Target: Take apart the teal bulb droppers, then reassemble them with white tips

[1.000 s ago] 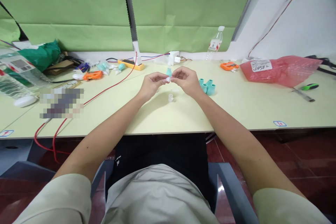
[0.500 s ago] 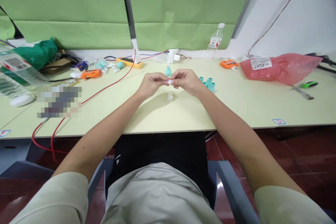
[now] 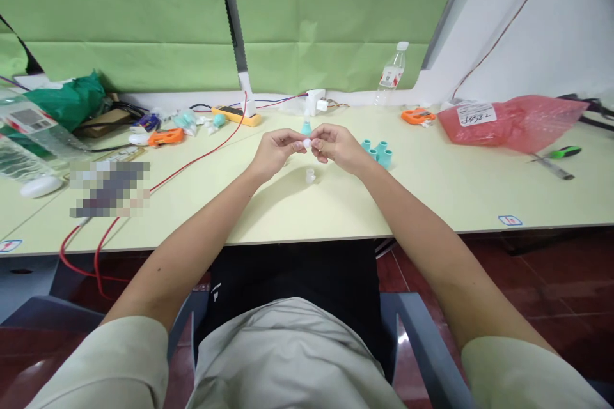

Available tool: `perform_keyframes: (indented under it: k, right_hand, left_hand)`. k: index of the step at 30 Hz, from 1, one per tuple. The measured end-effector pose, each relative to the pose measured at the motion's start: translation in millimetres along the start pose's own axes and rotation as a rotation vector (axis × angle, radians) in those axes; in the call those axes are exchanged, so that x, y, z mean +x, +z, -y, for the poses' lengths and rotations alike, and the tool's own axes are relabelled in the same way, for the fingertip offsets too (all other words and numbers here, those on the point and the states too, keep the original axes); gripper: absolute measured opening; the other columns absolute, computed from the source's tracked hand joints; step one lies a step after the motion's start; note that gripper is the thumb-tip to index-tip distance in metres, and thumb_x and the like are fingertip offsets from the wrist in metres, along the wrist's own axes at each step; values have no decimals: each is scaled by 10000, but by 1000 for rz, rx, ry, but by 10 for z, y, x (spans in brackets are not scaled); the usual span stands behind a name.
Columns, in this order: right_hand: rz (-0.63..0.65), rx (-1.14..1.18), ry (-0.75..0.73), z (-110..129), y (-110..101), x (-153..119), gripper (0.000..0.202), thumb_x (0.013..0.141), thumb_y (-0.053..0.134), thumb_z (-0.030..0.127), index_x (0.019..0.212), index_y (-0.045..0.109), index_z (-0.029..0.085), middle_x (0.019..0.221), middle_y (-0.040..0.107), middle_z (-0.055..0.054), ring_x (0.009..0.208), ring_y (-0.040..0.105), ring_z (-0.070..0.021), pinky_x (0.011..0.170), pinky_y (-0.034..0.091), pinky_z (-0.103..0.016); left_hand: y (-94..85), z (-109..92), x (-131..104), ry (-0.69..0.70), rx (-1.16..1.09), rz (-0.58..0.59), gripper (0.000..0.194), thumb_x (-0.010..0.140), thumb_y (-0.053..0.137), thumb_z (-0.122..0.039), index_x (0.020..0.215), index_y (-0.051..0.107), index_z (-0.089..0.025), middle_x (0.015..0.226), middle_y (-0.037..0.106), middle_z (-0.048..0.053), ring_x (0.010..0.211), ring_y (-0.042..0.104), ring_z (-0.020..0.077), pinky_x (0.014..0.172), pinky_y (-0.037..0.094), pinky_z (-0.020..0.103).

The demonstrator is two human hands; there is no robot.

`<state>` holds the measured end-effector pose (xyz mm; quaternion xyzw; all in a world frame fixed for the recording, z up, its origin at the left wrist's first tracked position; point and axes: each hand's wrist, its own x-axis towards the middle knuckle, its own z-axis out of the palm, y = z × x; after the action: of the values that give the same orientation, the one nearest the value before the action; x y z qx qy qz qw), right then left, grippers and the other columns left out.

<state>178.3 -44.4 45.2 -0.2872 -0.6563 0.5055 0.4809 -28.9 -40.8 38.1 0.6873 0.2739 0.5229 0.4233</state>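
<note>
A small white piece (image 3: pixel 307 143) is pinched between my left hand (image 3: pixel 277 152) and my right hand (image 3: pixel 335 146), above the middle of the table. Fingertips of both hands close on it from either side. Just beyond them stands a teal part with a pale narrow top (image 3: pixel 306 125), its base hidden by my fingers. Nearer to me a small translucent piece (image 3: pixel 310 176) rests on the table below my hands. Right of my right hand lies a teal part with several round openings (image 3: pixel 378 153).
Along the back are a yellow and black tool (image 3: pixel 236 115), a white socket block (image 3: pixel 315 102), a clear bottle (image 3: pixel 391 73) and an orange tool (image 3: pixel 417 116). A red package (image 3: pixel 508 123) and screwdriver (image 3: pixel 565 153) lie right; red cables (image 3: pixel 199 156) and a green bag (image 3: pixel 71 99) left.
Both hands have shifted very slightly left with the small white piece, which shows more between the fingertips. The pale top of the teal part behind them is now more visible.
</note>
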Motion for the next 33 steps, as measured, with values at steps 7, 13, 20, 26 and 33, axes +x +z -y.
perform_keyframes:
  k: [7, 13, 20, 26, 33]
  right_hand:
    - [276, -472, 216, 14, -118, -90, 381, 724, 904, 351, 1027, 724, 207, 1023, 722, -54, 703, 638, -140, 533, 461, -250]
    - [329, -763, 189, -84, -56, -92, 224, 697, 815, 242, 910, 761, 197, 852, 730, -18, 718, 639, -166, 647, 470, -274]
    - [129, -756, -17, -131, -108, -91, 68, 745, 627, 186, 806, 648, 208, 693, 593, 30, 641, 508, -146, 628, 385, -278]
    - [114, -981, -123, -40, -72, -101, 179, 813, 567, 181, 662, 474, 210, 665, 479, 19, 649, 400, -143, 636, 296, -303]
    - [175, -1031, -126, -24, -86, -117, 201, 974, 571, 314, 807, 587, 202, 766, 623, -24, 685, 484, -169, 662, 290, -305]
  left_hand:
    - [-118, 83, 25, -12, 35, -57, 409, 766, 895, -547, 957, 828, -191, 818, 758, 73, 777, 710, 188, 708, 546, 309]
    - [-108, 37, -9, 6, 207, -23, 303, 779, 860, -454, 879, 811, -173, 785, 741, 53, 689, 639, 154, 666, 505, 300]
    - [-63, 44, -87, 127, 452, 111, 192, 848, 739, -358, 861, 800, -176, 783, 744, 43, 705, 632, 152, 688, 502, 297]
    - [-50, 53, -102, 24, 368, 97, 261, 894, 710, -404, 929, 773, -153, 783, 756, 51, 667, 718, 162, 697, 584, 302]
    - [-44, 73, -86, -31, 220, 143, 282, 881, 764, -422, 928, 752, -144, 785, 767, 72, 714, 752, 184, 736, 611, 324]
